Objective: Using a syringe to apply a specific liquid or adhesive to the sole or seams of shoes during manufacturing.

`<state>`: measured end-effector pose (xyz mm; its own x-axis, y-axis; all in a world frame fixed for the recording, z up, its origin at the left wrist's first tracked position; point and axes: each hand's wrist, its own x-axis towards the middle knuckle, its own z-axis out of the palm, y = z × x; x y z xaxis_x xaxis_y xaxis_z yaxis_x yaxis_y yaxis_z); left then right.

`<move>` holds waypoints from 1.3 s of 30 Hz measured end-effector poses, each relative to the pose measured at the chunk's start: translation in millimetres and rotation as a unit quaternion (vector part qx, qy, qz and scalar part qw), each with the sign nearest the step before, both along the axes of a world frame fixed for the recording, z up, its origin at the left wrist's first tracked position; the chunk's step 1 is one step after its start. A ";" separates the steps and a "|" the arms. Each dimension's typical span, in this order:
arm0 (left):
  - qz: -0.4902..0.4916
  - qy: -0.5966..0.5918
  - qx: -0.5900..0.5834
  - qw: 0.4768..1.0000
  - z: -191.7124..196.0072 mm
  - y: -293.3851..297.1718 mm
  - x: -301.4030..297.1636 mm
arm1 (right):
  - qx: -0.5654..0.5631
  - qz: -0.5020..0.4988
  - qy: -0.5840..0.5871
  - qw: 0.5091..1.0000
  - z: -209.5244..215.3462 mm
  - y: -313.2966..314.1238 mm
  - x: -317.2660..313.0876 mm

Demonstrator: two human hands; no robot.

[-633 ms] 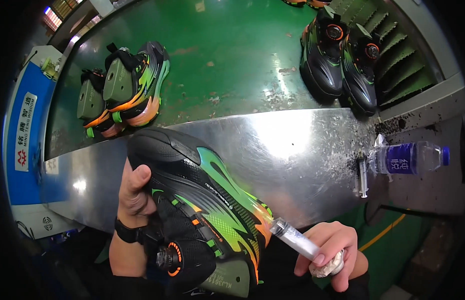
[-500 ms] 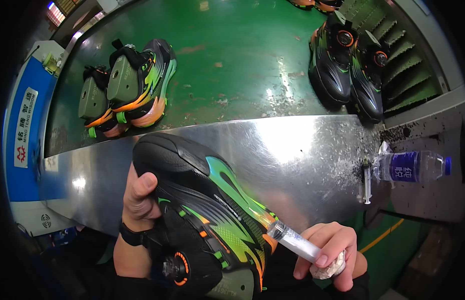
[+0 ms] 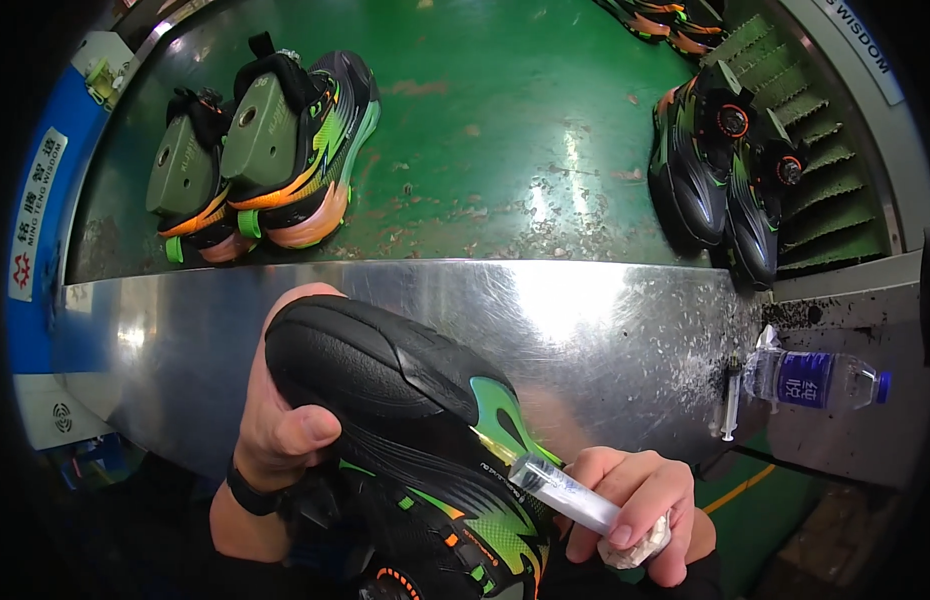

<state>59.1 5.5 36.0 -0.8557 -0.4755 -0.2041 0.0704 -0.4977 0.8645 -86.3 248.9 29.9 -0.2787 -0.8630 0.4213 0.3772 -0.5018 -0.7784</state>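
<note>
My left hand (image 3: 277,430) grips a black sports shoe with green and orange side panels (image 3: 405,420) by its toe end, thumb on top, holding it over the metal bench edge. My right hand (image 3: 633,500) holds a clear plastic syringe (image 3: 560,490) with its tip touching the shoe's green side panel, and a crumpled white wad is tucked under its fingers. A dark band sits on my left wrist.
A green conveyor belt (image 3: 485,150) carries a pair of shoes on olive lasts (image 3: 265,150) at the left and a black pair (image 3: 725,180) at the right. The steel bench (image 3: 605,330) holds a spare syringe (image 3: 730,400) and a water bottle (image 3: 815,378).
The shoe has been tilted and raised closer to the camera. The syringe tip has moved up along the shoe's side onto the green panel.
</note>
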 end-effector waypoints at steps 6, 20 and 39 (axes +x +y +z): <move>0.005 0.004 0.009 1.000 5.6 4.4 -1.2 | 0.053 -0.057 0.030 0.997 16.1 -1.7 3.7; 0.011 0.035 -0.063 0.997 1.7 6.7 3.4 | 0.107 -0.018 0.039 0.993 25.8 42.8 10.2; -0.018 0.164 -0.203 0.965 20.3 35.0 48.2 | 0.267 -0.040 0.101 0.958 60.1 124.4 32.8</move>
